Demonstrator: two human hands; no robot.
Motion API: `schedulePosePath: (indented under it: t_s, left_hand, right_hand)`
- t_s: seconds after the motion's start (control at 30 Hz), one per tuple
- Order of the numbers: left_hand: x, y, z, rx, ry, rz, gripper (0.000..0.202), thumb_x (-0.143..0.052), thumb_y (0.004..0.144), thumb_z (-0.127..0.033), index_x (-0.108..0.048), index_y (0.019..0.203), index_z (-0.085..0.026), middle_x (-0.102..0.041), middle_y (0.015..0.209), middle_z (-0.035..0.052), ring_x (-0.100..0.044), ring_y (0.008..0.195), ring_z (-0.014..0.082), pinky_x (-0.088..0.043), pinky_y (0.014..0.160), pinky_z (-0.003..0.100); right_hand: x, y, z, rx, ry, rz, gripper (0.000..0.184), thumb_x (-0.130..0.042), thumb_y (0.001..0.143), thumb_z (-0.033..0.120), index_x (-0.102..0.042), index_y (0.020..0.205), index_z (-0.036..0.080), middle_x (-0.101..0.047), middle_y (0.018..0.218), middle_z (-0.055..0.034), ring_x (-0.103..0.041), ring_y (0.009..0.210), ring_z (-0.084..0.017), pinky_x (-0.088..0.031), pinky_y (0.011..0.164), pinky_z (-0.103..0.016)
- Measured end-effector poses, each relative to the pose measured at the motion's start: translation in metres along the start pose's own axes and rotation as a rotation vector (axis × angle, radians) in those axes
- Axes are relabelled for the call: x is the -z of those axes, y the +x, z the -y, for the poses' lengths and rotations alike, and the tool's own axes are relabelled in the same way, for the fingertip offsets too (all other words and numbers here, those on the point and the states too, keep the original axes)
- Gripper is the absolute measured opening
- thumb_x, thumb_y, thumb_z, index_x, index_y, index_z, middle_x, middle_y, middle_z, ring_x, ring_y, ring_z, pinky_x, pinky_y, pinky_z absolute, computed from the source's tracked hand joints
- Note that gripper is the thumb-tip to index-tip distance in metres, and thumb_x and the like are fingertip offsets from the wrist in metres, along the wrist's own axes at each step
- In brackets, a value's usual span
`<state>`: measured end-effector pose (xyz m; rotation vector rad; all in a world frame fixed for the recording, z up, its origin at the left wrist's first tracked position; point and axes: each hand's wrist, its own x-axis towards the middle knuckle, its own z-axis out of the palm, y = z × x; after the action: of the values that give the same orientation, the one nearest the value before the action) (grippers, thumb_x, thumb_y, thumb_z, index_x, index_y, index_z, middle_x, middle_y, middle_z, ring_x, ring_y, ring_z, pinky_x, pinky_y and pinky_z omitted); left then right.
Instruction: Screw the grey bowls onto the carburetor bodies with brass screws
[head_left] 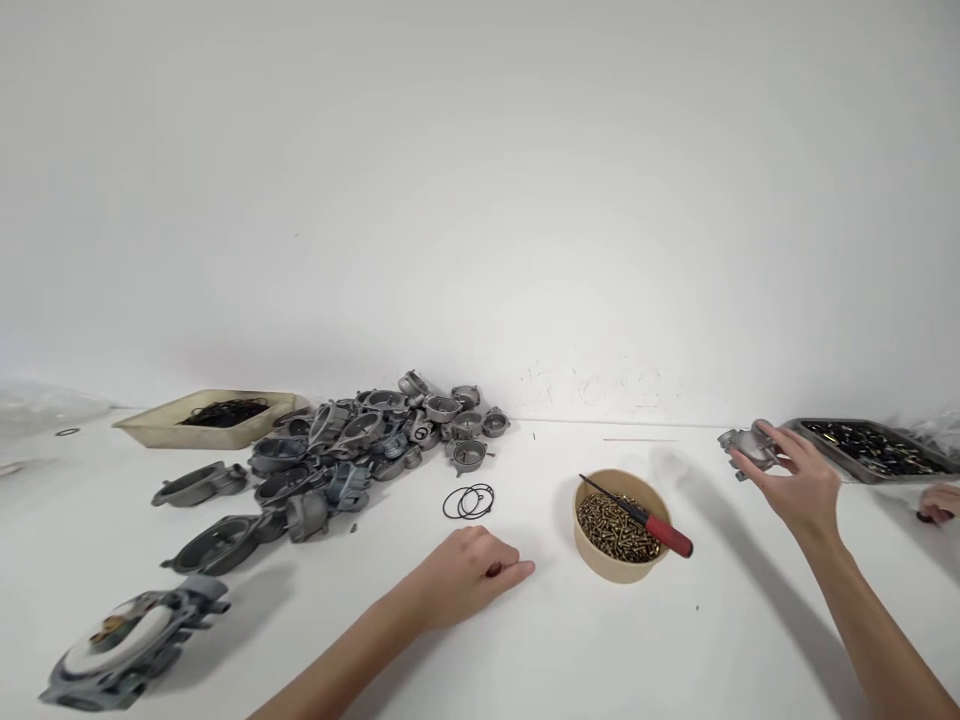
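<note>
My left hand rests on the white table, fingers curled, just below a few thin black rubber rings; I cannot tell if it holds anything. My right hand reaches far right and grips a small grey cast metal housing beside a grey tray. Between my hands stands a tan paper bowl full of brass screws, with a red-handled screwdriver lying across its rim.
A heap of grey cast metal housings spreads over the left of the table. A beige tray with black rings stands behind it. A grey tray of dark parts is at far right, with another person's fingers near it. A larger assembled part lies front left.
</note>
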<state>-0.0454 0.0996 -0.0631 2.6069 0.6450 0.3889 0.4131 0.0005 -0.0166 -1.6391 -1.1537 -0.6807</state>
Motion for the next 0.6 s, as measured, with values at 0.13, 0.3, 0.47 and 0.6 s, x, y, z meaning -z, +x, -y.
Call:
schedulePosePath:
  t_s: [0.13,0.3,0.47,0.6]
  left_hand:
    - [-0.004,0.0,0.002,0.011,0.031,0.045,0.052,-0.043,0.104,-0.033,-0.016,0.063,-0.019,-0.014,0.057,-0.0063,-0.011,0.054,0.0139,-0.02,0.058,0.031]
    - [-0.004,-0.002,-0.001,-0.013,0.04,0.032,0.054,-0.047,0.102,-0.029,-0.014,0.061,-0.019,-0.013,0.055,-0.0066,-0.011,0.052,0.0136,-0.02,0.058,0.031]
    - [-0.002,-0.003,-0.005,-0.041,0.049,-0.008,0.057,-0.049,0.102,-0.029,-0.014,0.056,-0.021,-0.012,0.055,-0.0064,-0.012,0.052,0.0141,-0.018,0.056,0.031]
    - [-0.001,-0.004,-0.006,-0.061,0.05,-0.024,0.059,-0.048,0.103,-0.032,-0.017,0.054,-0.02,-0.011,0.054,-0.0065,-0.01,0.052,0.0142,-0.02,0.056,0.03]
  right_hand:
    - [-0.012,-0.007,-0.035,-0.166,-0.035,0.138,0.066,-0.076,0.073,0.067,-0.08,0.114,0.016,-0.074,0.119,-0.0137,-0.074,0.079,-0.028,-0.064,0.085,-0.05]
    - [-0.019,-0.014,-0.042,-0.29,-0.056,0.218,0.068,-0.075,0.066,0.07,-0.082,0.106,0.016,-0.077,0.097,-0.0145,-0.073,0.078,-0.033,-0.06,0.083,-0.058]
    - [-0.021,-0.016,-0.042,-0.32,-0.067,0.221,0.071,-0.071,0.068,0.073,-0.079,0.11,0.016,-0.074,0.111,-0.0176,-0.07,0.079,-0.033,-0.056,0.087,-0.062]
    - [-0.026,-0.021,-0.044,-0.281,-0.076,0.23,0.074,-0.066,0.072,0.075,-0.076,0.116,0.016,-0.07,0.114,-0.0181,-0.069,0.08,-0.032,-0.055,0.089,-0.062]
